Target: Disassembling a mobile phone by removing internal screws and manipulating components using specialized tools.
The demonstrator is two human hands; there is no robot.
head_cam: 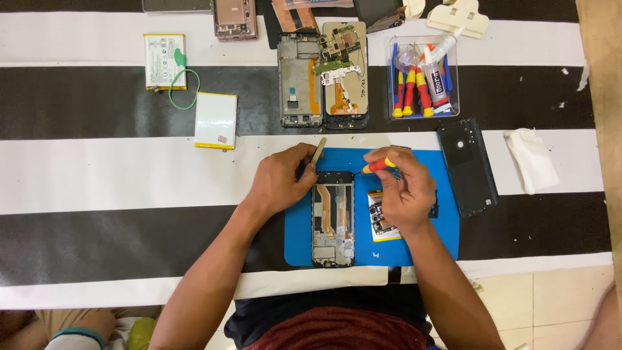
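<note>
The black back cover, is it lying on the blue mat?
No, the black back cover lies on the striped cloth, just right of the blue mat.

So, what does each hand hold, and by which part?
The right hand holds a red and yellow screwdriver near its handle end. The left hand holds a thin beige pry tool by its lower end and touches the opened phone.

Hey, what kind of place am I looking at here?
Probably an informal phone repair spot on a floor mat: an opened phone on a blue work mat, a tub of screwdrivers, and loose batteries.
</note>
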